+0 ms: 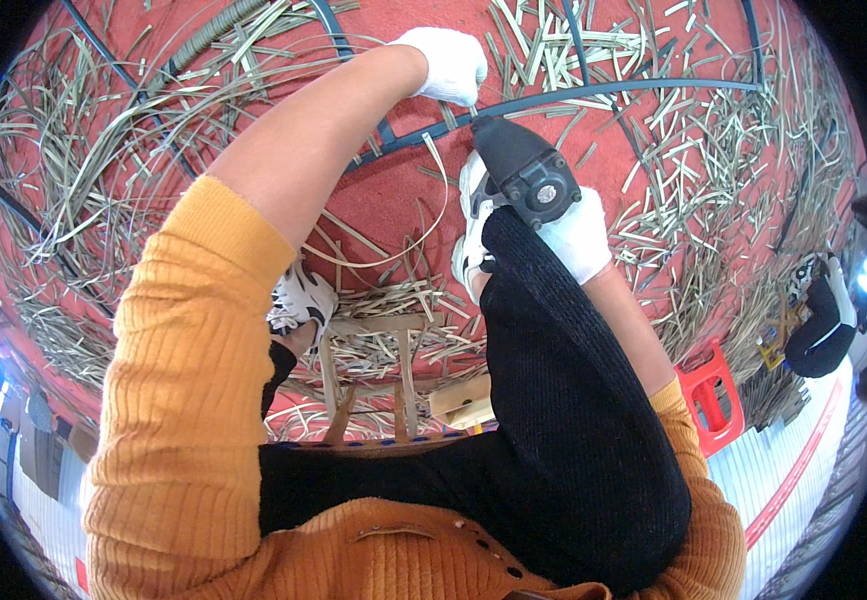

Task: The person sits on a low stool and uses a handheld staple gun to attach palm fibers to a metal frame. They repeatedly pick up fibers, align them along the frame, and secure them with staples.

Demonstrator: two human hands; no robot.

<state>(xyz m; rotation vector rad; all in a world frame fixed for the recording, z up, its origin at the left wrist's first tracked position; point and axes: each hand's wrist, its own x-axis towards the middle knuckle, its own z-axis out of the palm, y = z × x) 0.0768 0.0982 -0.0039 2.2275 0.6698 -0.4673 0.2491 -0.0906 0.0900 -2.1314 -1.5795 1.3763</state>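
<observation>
My left hand point(450, 66), in a white glove, is closed beside a dark metal frame point(613, 88). Its fingertips pinch what looks like a thin strip at the bar, though the grip is mostly hidden. In my right hand point(581, 240), also gloved, is a black pneumatic staple gun point(528, 172). Its nose meets the frame bar just below my left fingertips, and the tool's body hides most of the grip. A pale wicker strip point(442, 190) loops down from the bar. Short strip ends are fastened along the bar to the left.
Cut strips point(713, 190) lie scattered over the red carpet point(378, 205). Long loose strips point(103, 150) tangle at the left around more frame bars. My shoes stand close to the frame. A red plastic stool point(711, 400) is at the right, and another person point(821, 325) sits farther off.
</observation>
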